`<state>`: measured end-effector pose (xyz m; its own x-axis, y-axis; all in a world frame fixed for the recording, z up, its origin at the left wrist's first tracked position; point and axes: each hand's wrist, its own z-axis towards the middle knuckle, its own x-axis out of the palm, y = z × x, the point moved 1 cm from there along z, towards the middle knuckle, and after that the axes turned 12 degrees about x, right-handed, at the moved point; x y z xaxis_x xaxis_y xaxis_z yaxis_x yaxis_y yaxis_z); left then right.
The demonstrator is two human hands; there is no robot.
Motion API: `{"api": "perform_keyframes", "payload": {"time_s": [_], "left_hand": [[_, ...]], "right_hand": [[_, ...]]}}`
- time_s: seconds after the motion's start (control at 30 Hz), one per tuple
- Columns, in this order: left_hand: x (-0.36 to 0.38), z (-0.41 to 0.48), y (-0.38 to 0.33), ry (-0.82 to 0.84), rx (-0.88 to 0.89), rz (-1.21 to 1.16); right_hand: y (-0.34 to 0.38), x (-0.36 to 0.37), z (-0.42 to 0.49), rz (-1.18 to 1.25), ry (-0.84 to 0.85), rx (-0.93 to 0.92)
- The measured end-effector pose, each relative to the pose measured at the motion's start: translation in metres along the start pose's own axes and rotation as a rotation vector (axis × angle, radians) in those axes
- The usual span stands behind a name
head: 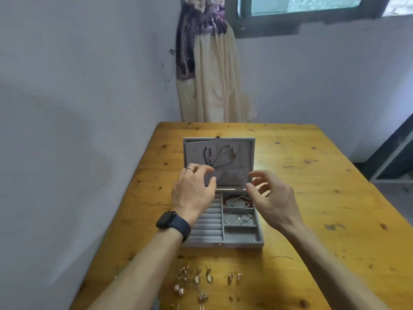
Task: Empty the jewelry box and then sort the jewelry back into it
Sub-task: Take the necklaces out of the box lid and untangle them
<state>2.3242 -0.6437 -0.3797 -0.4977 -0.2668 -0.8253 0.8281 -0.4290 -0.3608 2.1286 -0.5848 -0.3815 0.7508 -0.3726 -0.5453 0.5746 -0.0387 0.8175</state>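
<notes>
- The left hand (193, 189), with a dark smartwatch (172, 222) on the wrist and a ring (190, 169) on one finger, hovers over the left rear corner of the open grey jewelry box (234, 244). Its fingers (206, 170) are bent, with the tips against the lid's lining. I cannot tell whether they pinch anything.
- Behind those fingertips, dark cord necklaces (214, 157) hang on the upright lid (245, 151).
- Under the left palm and wrist run the ring rolls (207, 222), partly hidden by the hand.
- Between the two thumbs a thin pale line (230, 189) runs along the hinge. Whether it is a box edge or a piece of jewelry is unclear.
- Below the right fingertips lie a red bracelet (228, 199) in the rear compartment and a silver bangle (231, 218) with small pieces in the one nearer the wrists.
- The right hand (272, 198) hovers over the box's right rear corner, fingers (257, 174) spread apart and loosely curved, holding nothing visible.
- Well behind both hands, between the forearms on the wooden table (312, 198), lie rows of earrings (207, 278), the nearest cut off by the frame edge.
</notes>
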Motion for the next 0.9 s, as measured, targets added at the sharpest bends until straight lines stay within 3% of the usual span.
{"api": "perform_keyframes", "payload": {"time_s": [0.17,0.33,0.57,0.9], "left_hand": [[0.006,0.032,0.016,-0.181,0.02,0.228],[0.014,0.05,0.032,-0.208,0.112,0.287],[0.02,0.056,0.044,-0.209,0.152,0.292],[0.023,0.063,0.028,-0.247,0.131,0.333]], "right_hand": [[0.011,0.03,0.043,-0.119,-0.005,-0.075],[0.024,0.05,0.073,-0.381,-0.297,-0.2],[0.032,0.062,0.102,-0.52,-0.184,-0.189],[0.033,0.061,0.096,-0.509,-0.19,-0.175]]}}
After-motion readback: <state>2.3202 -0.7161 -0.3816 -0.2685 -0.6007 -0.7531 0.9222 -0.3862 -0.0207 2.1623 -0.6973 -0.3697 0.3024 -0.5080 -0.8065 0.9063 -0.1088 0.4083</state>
